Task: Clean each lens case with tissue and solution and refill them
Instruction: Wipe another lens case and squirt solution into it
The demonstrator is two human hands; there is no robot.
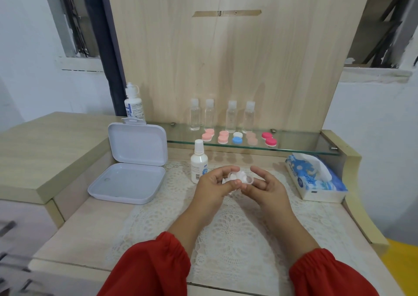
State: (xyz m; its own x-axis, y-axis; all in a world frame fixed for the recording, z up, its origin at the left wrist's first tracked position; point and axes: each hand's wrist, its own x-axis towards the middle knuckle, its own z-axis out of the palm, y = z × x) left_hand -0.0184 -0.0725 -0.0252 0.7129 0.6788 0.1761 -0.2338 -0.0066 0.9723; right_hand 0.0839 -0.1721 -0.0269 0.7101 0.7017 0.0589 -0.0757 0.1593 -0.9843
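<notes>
Glass shelf (294,143) carries four clear bottles (195,114), five lens cases (237,137).

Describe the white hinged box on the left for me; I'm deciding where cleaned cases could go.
The white hinged box looks like matte plastic with rounded corners. It stands open: its shallow base lies flat on the desk, left of the lace mat, and the lid stands nearly upright on the rear hinge, a small latch tab at its top edge. The base looks empty. Neither hand touches it.
</notes>
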